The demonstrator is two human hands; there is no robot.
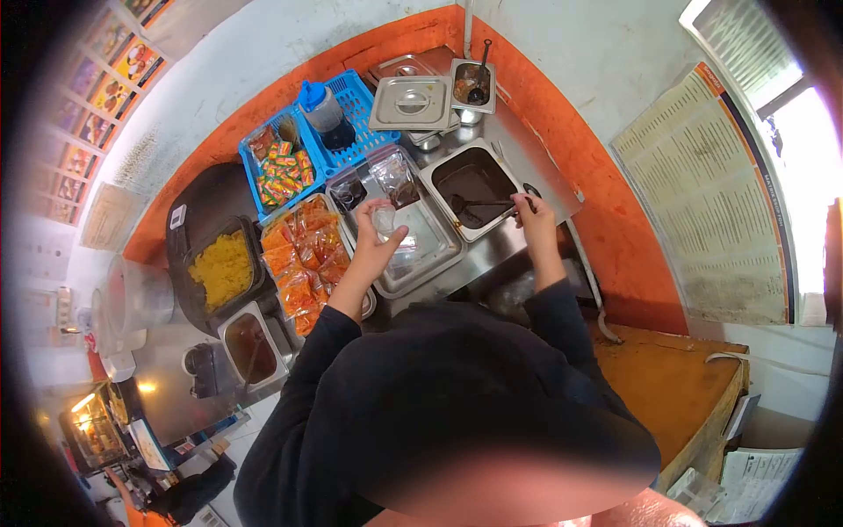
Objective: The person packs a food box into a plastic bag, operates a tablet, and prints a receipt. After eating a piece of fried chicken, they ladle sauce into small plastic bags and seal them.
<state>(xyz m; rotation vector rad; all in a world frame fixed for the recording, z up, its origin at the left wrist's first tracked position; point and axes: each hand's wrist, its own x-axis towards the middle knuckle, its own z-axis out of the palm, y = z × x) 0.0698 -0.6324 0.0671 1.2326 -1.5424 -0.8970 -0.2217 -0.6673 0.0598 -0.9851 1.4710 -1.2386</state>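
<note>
My left hand (376,250) is curled round a small clear plastic bag (384,221), above a metal tray (452,250). Clear plastic lies in that tray, and packets of dark sauce (404,191) are at its far end. With its fingers closed, my right hand (536,218) grips the handle of a ladle (492,203). The ladle's bowl rests in dark brown sauce (470,180) inside a deep metal pan (428,176). Left of my left hand, many bagged orange portions (303,250) fill another tray.
Blue baskets (356,88) hold a squeeze bottle (321,110) and small wrapped packets (285,171). Behind the sauce pan are a lidded metal container (411,104) and a small pan (460,75) with a ladle. At left stand a dark tub of yellow food (219,268) and a brown-sauce pan (250,347).
</note>
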